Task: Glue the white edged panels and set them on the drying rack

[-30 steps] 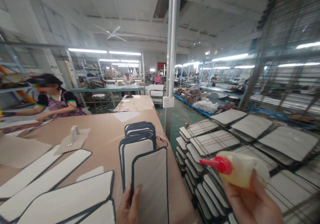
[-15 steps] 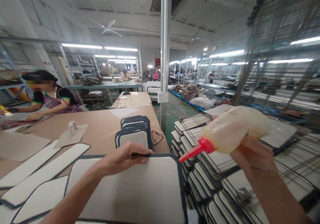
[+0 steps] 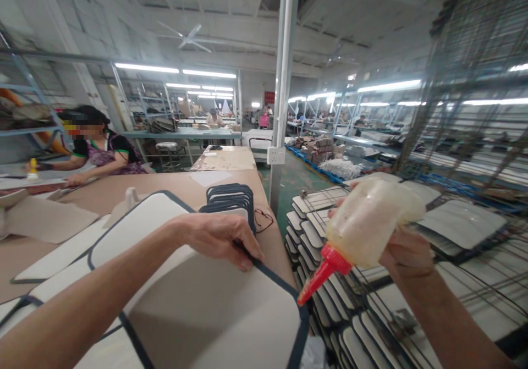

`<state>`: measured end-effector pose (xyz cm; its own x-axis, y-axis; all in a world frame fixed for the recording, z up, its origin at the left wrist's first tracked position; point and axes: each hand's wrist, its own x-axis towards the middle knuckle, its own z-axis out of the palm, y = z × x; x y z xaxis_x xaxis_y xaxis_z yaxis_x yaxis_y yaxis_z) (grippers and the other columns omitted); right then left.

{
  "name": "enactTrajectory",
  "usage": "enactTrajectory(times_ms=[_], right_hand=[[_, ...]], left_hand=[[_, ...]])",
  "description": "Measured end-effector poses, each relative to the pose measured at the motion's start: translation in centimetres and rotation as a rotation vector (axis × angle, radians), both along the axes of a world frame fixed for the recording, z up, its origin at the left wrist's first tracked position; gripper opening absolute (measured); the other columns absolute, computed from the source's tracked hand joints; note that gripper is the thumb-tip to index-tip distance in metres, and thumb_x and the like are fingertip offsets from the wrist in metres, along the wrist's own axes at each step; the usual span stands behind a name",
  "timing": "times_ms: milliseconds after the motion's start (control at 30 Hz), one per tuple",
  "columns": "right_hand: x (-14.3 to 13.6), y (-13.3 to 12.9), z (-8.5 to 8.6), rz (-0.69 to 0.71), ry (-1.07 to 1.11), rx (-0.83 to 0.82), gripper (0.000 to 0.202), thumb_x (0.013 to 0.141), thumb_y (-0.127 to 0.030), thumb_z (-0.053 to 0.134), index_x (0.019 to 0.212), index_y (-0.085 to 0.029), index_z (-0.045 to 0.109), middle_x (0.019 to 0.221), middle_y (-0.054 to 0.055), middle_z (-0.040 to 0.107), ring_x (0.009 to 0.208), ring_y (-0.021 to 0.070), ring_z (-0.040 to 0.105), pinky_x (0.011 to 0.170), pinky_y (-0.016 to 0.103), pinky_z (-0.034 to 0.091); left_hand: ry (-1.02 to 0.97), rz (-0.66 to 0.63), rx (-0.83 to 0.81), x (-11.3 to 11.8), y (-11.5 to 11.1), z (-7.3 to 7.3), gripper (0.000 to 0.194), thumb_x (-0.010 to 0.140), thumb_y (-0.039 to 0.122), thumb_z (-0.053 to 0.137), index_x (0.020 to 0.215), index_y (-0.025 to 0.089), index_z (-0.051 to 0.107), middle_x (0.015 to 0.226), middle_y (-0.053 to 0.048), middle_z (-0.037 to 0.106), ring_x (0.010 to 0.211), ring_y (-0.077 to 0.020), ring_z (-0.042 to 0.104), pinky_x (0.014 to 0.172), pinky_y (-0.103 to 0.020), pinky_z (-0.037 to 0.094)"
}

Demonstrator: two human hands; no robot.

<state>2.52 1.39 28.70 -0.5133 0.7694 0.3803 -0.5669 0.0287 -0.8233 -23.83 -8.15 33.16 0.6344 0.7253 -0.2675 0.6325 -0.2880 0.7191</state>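
Observation:
My left hand [image 3: 225, 238] pinches the dark upper edge of a cream panel [image 3: 223, 303] with rounded corners and a dark border, tilted in front of me. My right hand [image 3: 406, 251] is wrapped round a translucent, yellowish squeeze bottle [image 3: 371, 220], which points down to the left. The tip of its red nozzle [image 3: 324, 273] is at the panel's right corner; whether it touches cannot be told. Other cream panels [image 3: 138, 229] lie under and left of the held one. Beyond my left hand stands a stack of dark-edged pieces [image 3: 230, 196].
Eyeglasses [image 3: 263, 220] lie near the table's right edge, on the brown table top [image 3: 270, 248]. Wire racks [image 3: 457, 297] loaded with panels stand at the right. A metal post [image 3: 282, 105] rises beyond the table. A person [image 3: 103, 149] works at the far left.
The held panel has turned, its right corner now lower and nearer. My left hand has moved slightly right. The bottle has tipped more steeply, with its nozzle lower. The camera view has shifted.

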Motion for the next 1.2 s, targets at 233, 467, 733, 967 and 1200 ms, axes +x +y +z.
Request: enactTrajectory(times_ms=[233,467,733,967,1200], right_hand=[[-1.1,-0.1,0.3,-0.088,-0.014,-0.039,0.056,0.047,-0.031,0.079,0.101,-0.023,0.066,0.086,0.007,0.073,0.075,0.0250,0.069,0.068,0.038,0.054],[-0.3,0.3,-0.7,-0.113,-0.069,-0.050,0.057,0.045,-0.036,0.079,0.100,-0.031,0.066,0.091,0.003,0.072,0.082,0.0292,0.068,0.073,0.045,0.055],[0.2,-0.5,-1.9,-0.309,0.057,-0.102,0.056,0.050,-0.026,0.079,0.104,-0.028,0.065,0.099,0.007,0.071,0.105,0.0331,0.060,0.094,0.050,0.044],[-0.1,-1.3,-2.1,-0.400,0.129,-0.074,0.060,0.051,-0.026,0.079,0.109,-0.029,0.063,0.103,0.008,0.070,0.104,0.0327,0.061,0.097,0.051,0.041],[0.6,-1.0,-3.2,-0.386,0.097,-0.066,0.062,0.054,-0.023,0.078,0.114,-0.029,0.061,0.099,0.008,0.071,0.103,0.0315,0.061,0.096,0.052,0.042]], left_hand=[[-0.042,0.045,-0.040,-0.3,-0.4,0.0,0.030,0.081,0.026,0.059,0.105,0.012,0.072,0.086,-0.007,0.073,0.073,-0.0184,0.062,0.064,-0.019,0.047],[-0.057,0.065,-0.059,-1.4,-1.0,0.1,0.033,0.084,0.028,0.055,0.108,0.012,0.071,0.090,-0.006,0.072,0.080,-0.0201,0.061,0.068,-0.020,0.046],[-0.150,0.179,-0.038,-2.8,-1.4,-0.9,0.034,0.084,0.035,0.055,0.102,0.012,0.072,0.084,-0.005,0.068,0.079,-0.0194,0.058,0.072,-0.022,0.043],[-0.186,0.226,-0.034,-3.2,-1.3,-1.7,0.032,0.085,0.035,0.052,0.097,0.013,0.072,0.073,-0.002,0.062,0.071,-0.0173,0.053,0.067,-0.023,0.042],[-0.212,0.262,-0.021,-3.9,-0.9,-2.8,0.032,0.084,0.036,0.054,0.096,0.012,0.072,0.071,-0.002,0.062,0.066,-0.0143,0.051,0.059,-0.020,0.039]])
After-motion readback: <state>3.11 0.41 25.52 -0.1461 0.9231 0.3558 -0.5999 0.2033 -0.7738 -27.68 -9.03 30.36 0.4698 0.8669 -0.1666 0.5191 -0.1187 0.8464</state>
